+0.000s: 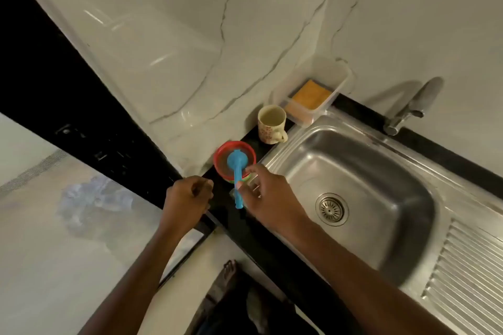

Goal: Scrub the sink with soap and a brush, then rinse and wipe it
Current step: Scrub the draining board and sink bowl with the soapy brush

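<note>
Beside the sink's left rim, on the dark counter, the blue brush lies with its head in a red bowl and its handle pointing toward the near edge. The right hand touches the handle, fingers curling toward it; whether the grip is complete cannot be told. The left hand rests fisted at the counter edge, holding nothing visible. Recommended: close the fingers fully around the mid-handle, lift straight up to avoid tipping the bowl, and keep clear of the mug just beyond.
</note>
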The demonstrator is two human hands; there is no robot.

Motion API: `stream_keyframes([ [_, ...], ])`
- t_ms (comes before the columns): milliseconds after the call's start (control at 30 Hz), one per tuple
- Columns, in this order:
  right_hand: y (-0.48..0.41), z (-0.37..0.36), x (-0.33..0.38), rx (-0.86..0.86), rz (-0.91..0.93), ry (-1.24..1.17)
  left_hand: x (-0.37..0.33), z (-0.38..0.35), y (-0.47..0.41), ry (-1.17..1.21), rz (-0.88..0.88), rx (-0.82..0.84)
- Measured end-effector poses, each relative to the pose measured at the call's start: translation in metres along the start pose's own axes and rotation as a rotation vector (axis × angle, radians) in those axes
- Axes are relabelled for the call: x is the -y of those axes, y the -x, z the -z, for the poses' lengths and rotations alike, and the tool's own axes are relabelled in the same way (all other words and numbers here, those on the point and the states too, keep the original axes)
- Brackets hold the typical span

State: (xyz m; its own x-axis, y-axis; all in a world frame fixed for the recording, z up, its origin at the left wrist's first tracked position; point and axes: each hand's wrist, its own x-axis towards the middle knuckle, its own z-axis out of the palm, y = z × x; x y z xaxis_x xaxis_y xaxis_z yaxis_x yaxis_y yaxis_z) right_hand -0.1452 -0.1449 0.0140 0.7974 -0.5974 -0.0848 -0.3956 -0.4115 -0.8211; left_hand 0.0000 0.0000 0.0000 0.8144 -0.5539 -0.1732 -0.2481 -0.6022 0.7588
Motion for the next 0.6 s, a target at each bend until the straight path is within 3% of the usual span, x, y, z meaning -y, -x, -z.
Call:
stream_keyframes([
  [133, -0.028, -0.033, 0.005, 0.079, -0.105, 0.267, 0.012, -0.006, -0.030, 0.106, 0.165, 0.129],
  [333, -0.057, -0.051, 0.000, 0.132, -0.260, 0.319, 0.024, -0.024, -0.066, 0.210, 0.263, 0.334],
  [467, -0.077, -0.048, 0.001, 0.119, -0.318, 0.300, 0.025, -0.028, -0.074, 0.206, 0.272, 0.372],
  [600, -0.097, -0.044, 0.008, 0.137, -0.317, 0.432, 0.020, -0.030, -0.075, 0.254, 0.319, 0.362],
])
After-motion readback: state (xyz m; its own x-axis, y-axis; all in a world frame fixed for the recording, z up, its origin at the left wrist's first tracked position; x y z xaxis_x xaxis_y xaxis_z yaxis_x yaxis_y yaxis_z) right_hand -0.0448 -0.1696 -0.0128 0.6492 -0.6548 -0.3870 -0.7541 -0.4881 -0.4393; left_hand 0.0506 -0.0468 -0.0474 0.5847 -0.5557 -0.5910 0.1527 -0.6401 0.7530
